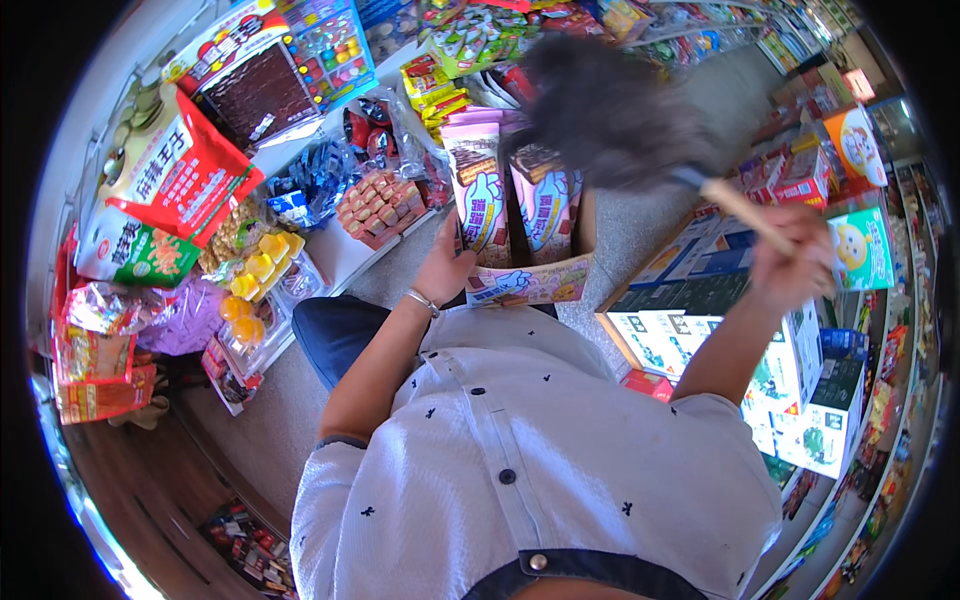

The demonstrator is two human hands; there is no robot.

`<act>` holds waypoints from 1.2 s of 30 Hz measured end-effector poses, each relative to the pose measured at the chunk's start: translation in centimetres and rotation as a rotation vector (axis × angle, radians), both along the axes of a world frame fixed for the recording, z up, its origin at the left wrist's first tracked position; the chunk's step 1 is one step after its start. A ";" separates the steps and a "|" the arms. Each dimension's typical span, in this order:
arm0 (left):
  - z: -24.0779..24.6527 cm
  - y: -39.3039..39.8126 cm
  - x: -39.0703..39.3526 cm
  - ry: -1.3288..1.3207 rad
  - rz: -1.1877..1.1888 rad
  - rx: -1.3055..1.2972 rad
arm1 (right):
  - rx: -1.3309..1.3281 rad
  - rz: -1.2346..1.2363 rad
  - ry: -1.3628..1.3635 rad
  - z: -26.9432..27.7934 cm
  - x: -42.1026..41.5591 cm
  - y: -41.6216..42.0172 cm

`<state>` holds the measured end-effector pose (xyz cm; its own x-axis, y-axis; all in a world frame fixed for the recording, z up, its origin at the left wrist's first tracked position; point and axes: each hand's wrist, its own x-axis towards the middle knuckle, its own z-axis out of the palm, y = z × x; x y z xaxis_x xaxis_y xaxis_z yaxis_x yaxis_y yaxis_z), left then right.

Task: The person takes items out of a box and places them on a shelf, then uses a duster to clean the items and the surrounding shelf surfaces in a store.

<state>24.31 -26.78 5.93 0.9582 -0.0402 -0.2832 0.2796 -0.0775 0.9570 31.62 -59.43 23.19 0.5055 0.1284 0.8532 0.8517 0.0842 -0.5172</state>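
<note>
In my right hand (791, 259) is the pale wooden handle of a dark feather duster (615, 112), its fluffy head blurred above and beside an open cardboard display box (529, 286). Pink and white packaged snack bars (480, 187) stand upright in the left part and middle of the box. My left hand (444, 266), with a bracelet at the wrist, grips the box's left side. The box is in front of my body, above the grey floor. Part of its right inside shows bare cardboard.
A display counter with red snack bags (184, 165), candy packs (381, 206) and yellow jelly cups (266, 262) runs along the left. Stacked white and green cartons (690, 337) stand at the right, beside shelves of packaged goods (885, 405). Grey floor (600, 225) shows between them.
</note>
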 end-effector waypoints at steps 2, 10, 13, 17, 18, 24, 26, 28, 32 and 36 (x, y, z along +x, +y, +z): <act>-9.8 2.2 -0.2 -0.517 -0.182 0.525 | -0.027 0.452 0.316 -3.1 -0.1 3.8; -3.7 1.2 0.0 -0.231 -0.013 0.119 | -0.045 -0.437 0.589 -0.5 1.7 -7.3; -6.1 1.6 1.0 -0.259 -0.023 -0.019 | 0.136 -0.865 0.474 -0.8 2.9 -6.1; -6.2 1.2 0.6 -0.294 -0.009 -0.069 | 0.470 -0.153 0.627 -6.5 5.5 -1.8; -5.3 1.1 0.3 -0.287 -0.020 -0.064 | 0.335 0.007 0.675 -8.2 6.4 -2.4; -6.9 2.2 -0.3 -0.274 -0.041 0.097 | -0.479 -0.759 0.584 -9.0 9.3 -4.7; -6.7 2.3 -0.6 -0.222 -0.059 0.103 | 0.123 -0.346 0.636 -4.6 7.7 -1.9; -6.9 2.4 -0.5 -0.210 -0.118 0.230 | 0.580 0.170 0.729 -4.0 7.2 -1.4; -4.5 0.7 -1.3 -0.147 -0.096 -0.388 | 0.006 0.039 0.862 -4.8 8.1 -2.1; -4.5 0.9 -1.6 -0.246 -0.091 -0.285 | -0.931 -0.586 0.829 -6.2 8.8 -2.6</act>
